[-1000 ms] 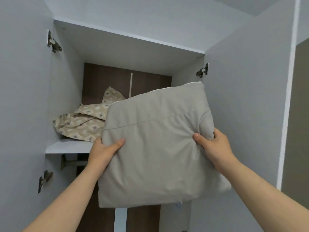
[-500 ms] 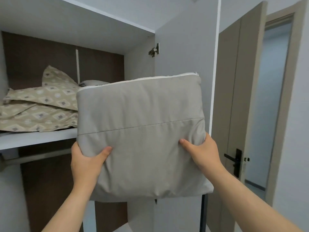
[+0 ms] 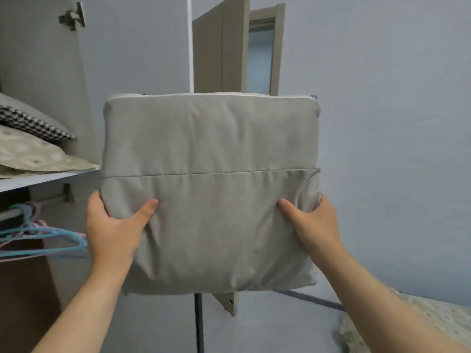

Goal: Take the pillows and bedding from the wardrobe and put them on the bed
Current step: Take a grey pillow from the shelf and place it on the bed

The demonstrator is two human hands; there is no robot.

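Note:
I hold a plain grey pillow (image 3: 209, 174) upright in front of me, outside the wardrobe. My left hand (image 3: 112, 230) grips its lower left edge and my right hand (image 3: 313, 225) grips its lower right edge, thumbs on the front. On the wardrobe shelf (image 3: 38, 178) at the left lie a patterned beige bedding piece (image 3: 33, 154) and a pillow with a black-and-white check band (image 3: 33, 121). A corner of the bed (image 3: 418, 324), covered in patterned fabric, shows at the lower right.
The open wardrobe door (image 3: 137, 47) stands behind the pillow. Blue and pink hangers (image 3: 43, 235) hang under the shelf at the left. A brown room door (image 3: 221, 47) is open beyond. A pale wall (image 3: 382, 123) fills the right side.
The view has swung right, away from the wardrobe interior. The grey pillow has come out and lower with both hands still on it; the bed corner and hangers have come into view.

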